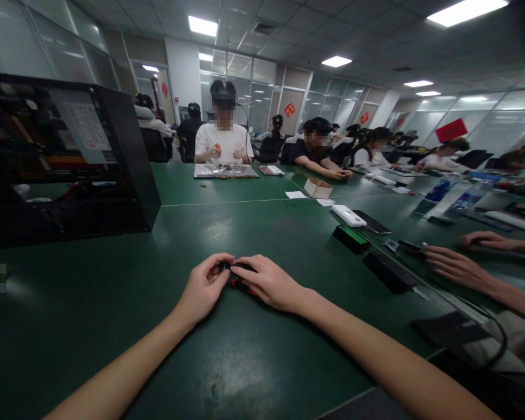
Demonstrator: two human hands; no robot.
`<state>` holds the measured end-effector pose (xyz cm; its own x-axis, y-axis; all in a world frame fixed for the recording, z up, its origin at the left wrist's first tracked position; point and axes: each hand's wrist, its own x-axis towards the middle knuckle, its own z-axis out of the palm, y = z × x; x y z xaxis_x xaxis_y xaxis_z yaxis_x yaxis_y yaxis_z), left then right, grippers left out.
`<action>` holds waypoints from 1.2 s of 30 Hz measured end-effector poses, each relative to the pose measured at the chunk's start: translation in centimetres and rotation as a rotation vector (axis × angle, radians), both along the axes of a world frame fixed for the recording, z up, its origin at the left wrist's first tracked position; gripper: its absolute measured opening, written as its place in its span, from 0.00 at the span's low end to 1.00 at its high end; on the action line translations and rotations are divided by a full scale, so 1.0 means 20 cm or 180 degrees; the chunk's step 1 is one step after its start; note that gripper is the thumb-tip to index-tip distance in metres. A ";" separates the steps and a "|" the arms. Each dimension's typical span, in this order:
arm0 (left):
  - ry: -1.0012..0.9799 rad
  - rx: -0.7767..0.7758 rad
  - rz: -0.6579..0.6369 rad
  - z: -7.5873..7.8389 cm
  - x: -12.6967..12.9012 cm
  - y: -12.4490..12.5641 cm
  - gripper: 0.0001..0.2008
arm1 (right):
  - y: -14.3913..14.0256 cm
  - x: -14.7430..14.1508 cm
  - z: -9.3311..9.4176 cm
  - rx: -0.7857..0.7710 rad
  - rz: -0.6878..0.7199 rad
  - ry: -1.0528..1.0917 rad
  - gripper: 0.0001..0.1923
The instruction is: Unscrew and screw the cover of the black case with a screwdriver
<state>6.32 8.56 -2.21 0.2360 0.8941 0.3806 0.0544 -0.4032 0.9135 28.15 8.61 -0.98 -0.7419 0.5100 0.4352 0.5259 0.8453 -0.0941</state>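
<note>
Both hands meet mid-desk, toward the near edge: left hand (203, 286) pinches, right hand (269, 284) covers one small black-and-red gadget (235, 273) lying on the green desk (254, 221). Black computer case (65, 157) at far left. Co-worker's hands (457, 265) at right edge, near a power bank (349, 215).

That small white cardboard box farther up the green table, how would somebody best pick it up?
The small cardboard box sits open side up, away from both the left hand and right hand. Probably best to come from above and pinch across its two long walls: the low, open shape leaves the rims free, and only flat paper slips lie beside it.
</note>
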 end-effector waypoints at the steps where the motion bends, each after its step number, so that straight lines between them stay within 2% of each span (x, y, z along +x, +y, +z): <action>1: 0.0002 -0.0028 -0.0024 0.00 0.00 -0.01 0.13 | 0.02 0.03 0.00 -0.0008 -0.0032 -0.0009 0.22; 3: 0.0097 0.0019 0.0020 0.01 0.00 -0.02 0.18 | 0.09 0.15 0.03 0.0020 -0.0295 -0.0005 0.22; 4: 0.0211 0.0120 0.0089 0.01 0.00 -0.02 0.19 | 0.13 0.24 0.05 0.0043 -0.0619 0.0010 0.23; 5: 0.0352 0.0261 0.0168 0.02 0.00 -0.03 0.20 | 0.17 0.35 0.08 0.0055 -0.1081 0.0046 0.23; 7: 0.0603 0.0550 0.0278 0.03 -0.01 -0.04 0.18 | 0.24 0.61 0.13 0.0070 -0.2488 0.0069 0.22; 8: 0.0697 0.0657 0.0289 0.03 -0.01 -0.04 0.16 | 0.26 0.74 0.14 0.0086 -0.2956 0.0130 0.22; 11: 0.0866 0.0803 0.0253 0.05 -0.01 -0.04 0.11 | 0.27 1.07 0.15 0.0029 -0.3935 0.0201 0.24; 13: 0.0926 0.0848 0.0250 0.06 -0.01 -0.04 0.10 | 0.26 1.19 0.12 -0.0142 -0.4323 0.0134 0.24; 15: 0.0958 0.0897 0.0297 0.06 -0.01 -0.04 0.10 | 0.25 1.24 0.08 -0.0318 -0.4476 0.0025 0.22; 19: 0.0999 0.0955 0.0362 0.07 -0.02 -0.04 0.09 | 0.28 1.24 0.03 -0.0493 -0.4446 -0.0155 0.22; 36: 0.1117 0.0975 0.0138 0.08 -0.03 -0.06 0.09 | 0.23 1.22 0.08 -0.0610 -0.4457 -0.0330 0.21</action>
<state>5.76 7.40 -0.64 0.3626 0.7650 0.5323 0.3616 -0.6419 0.6762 52.50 13.30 0.61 0.3949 0.8835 0.2519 0.9174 -0.3941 -0.0558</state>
